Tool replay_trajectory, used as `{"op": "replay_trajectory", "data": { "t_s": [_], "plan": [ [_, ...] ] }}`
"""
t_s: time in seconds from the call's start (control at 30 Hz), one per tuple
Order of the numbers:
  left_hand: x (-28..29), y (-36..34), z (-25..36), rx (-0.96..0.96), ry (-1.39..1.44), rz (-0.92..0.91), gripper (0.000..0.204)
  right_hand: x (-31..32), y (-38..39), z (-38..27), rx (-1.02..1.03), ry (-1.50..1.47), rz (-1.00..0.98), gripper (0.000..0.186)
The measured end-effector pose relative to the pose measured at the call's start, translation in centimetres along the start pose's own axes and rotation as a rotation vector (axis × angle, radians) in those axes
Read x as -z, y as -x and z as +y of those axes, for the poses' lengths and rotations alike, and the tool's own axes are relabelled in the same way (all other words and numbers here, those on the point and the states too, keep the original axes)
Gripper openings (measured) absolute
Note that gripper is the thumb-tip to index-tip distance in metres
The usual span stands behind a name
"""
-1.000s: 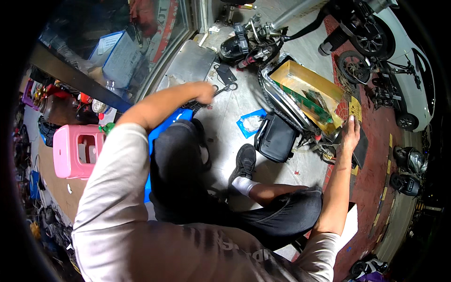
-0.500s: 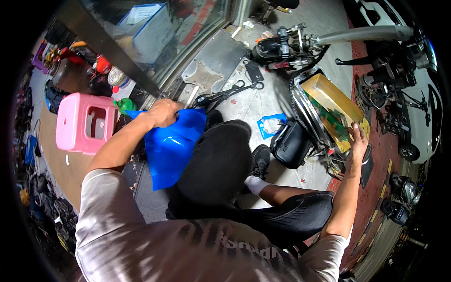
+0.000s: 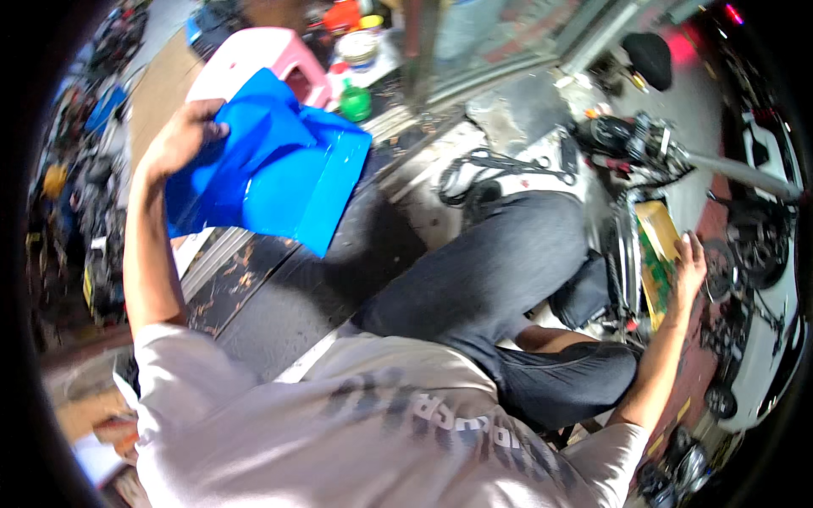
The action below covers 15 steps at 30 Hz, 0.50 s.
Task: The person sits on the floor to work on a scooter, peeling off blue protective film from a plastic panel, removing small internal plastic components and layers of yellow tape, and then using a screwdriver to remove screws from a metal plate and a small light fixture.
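Observation:
My left hand [image 3: 182, 140] is closed on the upper left edge of a shiny blue plastic bag [image 3: 284, 173], raised at the left in front of a pink plastic stool [image 3: 241, 55]. The bag looks flat and creased; whether anything is inside is hidden. On the right, my right hand [image 3: 690, 264] has its fingers stretched out beside a yellow-brown carton [image 3: 658, 227] with green on it. The fingertips seem to lie at the carton's edge, but blur hides whether they press on it.
A green bottle [image 3: 355, 103] and a white tub [image 3: 358, 52] stand beside the stool. Black-handled tools [image 3: 483, 161] lie on the floor past my knee. A motorbike part [image 3: 627, 140] and a black case [image 3: 583, 292] are to the right. A glass door [image 3: 500, 38] stands ahead.
My left hand has lifted the blue bag up and left, away from beside my knee. The view has swung left. My right hand stays by the carton.

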<state>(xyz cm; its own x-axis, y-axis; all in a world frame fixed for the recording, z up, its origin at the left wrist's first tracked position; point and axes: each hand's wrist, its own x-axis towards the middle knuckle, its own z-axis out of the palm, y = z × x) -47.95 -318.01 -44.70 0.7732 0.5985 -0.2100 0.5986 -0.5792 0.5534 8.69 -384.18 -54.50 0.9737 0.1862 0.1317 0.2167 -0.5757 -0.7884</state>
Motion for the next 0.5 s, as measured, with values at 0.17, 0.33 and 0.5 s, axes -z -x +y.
{"op": "replay_trajectory", "data": {
  "t_s": [0.17,0.33,0.5],
  "plan": [
    [3.8,3.4,-9.4,0.24,0.495,-0.109,0.036,-1.6,-0.3,-1.7,0.03,0.029,-0.123,0.062],
    [3.9,3.6,-17.7,0.345,0.321,-0.086,0.032,-1.8,0.3,-3.2,0.064,-0.058,-0.191,0.062],
    [4.0,2.4,-28.2,0.372,-0.402,0.093,0.027,-1.9,2.0,-5.1,0.077,-0.001,-0.183,0.06]
  ]
}}
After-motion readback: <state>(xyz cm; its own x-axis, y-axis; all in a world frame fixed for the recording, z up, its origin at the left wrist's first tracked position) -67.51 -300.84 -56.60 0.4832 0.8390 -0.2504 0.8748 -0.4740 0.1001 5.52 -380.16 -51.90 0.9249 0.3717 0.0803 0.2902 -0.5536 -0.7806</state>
